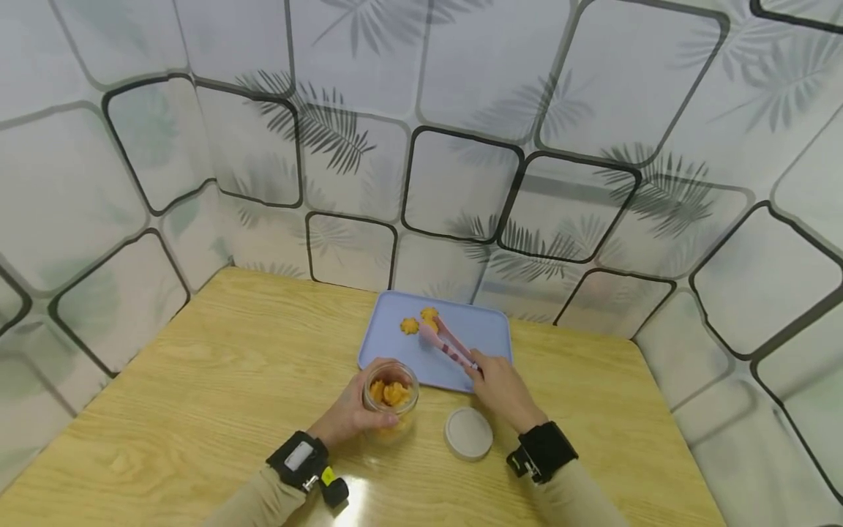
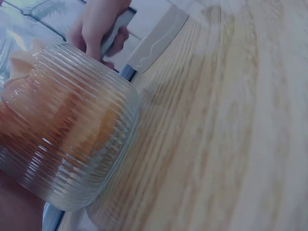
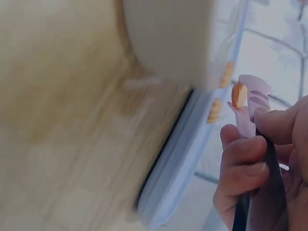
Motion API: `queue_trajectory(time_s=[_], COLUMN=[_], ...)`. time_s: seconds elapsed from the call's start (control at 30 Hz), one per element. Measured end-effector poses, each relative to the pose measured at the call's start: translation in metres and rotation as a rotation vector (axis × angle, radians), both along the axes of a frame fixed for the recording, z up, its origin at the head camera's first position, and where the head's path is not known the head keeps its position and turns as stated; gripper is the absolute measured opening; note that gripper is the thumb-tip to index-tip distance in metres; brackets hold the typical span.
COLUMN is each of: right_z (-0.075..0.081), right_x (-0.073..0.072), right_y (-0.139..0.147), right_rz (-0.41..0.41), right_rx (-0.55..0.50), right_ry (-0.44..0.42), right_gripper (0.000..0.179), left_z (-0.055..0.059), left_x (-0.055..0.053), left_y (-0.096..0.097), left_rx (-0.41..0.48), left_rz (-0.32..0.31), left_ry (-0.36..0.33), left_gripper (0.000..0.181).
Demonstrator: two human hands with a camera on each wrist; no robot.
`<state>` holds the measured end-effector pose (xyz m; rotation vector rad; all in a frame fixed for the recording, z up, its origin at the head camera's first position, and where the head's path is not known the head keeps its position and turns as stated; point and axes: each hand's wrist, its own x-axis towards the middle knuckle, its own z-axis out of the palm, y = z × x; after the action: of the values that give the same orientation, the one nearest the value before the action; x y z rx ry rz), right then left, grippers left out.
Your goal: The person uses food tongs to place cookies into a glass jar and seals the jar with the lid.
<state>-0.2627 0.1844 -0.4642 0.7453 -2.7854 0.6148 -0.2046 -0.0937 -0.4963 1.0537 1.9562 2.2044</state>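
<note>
My left hand [image 1: 358, 410] grips a ribbed glass jar [image 2: 82, 130] around its side. Orange-yellow flower-shaped cookies [image 1: 394, 394] fill part of the jar, whose mouth is uncovered. In my right hand [image 1: 503, 388] is a pair of pink tongs [image 1: 453, 348] with dark handles, pinched between thumb and fingers. One cookie [image 3: 238, 95] sits between the tong tips, over the blue tray [image 1: 474, 329]. Two more cookies [image 1: 409, 326] lie on the tray beside the tips.
A round whitish lid [image 1: 469, 433] lies on the wooden table [image 1: 217, 380], right of the jar and below my right hand. Patterned curtain [image 1: 356, 161] hangs behind the table and along both sides, close to the tray's far edge.
</note>
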Motion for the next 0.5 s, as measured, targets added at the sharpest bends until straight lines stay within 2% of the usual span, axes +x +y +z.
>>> queue_trajectory(time_s=[0.1, 0.33, 0.4, 0.5], right_z=[0.010, 0.041, 0.049, 0.057], right_x=[0.019, 0.061, 0.071, 0.085], right_y=[0.005, 0.017, 0.021, 0.022], right_rz=[0.071, 0.138, 0.169, 0.211], right_rx=[-0.090, -0.257, -0.297, -0.354], right_ry=[-0.040, -0.234, -0.285, -0.318], right_gripper=[0.013, 0.043, 0.045, 0.044], left_z=[-0.001, -0.002, -0.003, -0.004], left_x=[0.000, -0.002, -0.003, -0.002], left_y=[-0.001, -0.002, -0.001, 0.000], left_rx=[0.001, -0.007, -0.007, 0.000], left_rz=[0.005, 0.016, 0.015, 0.005], left_ry=[0.003, 0.025, 0.017, -0.002], left_gripper=[0.066, 0.067, 0.068, 0.069])
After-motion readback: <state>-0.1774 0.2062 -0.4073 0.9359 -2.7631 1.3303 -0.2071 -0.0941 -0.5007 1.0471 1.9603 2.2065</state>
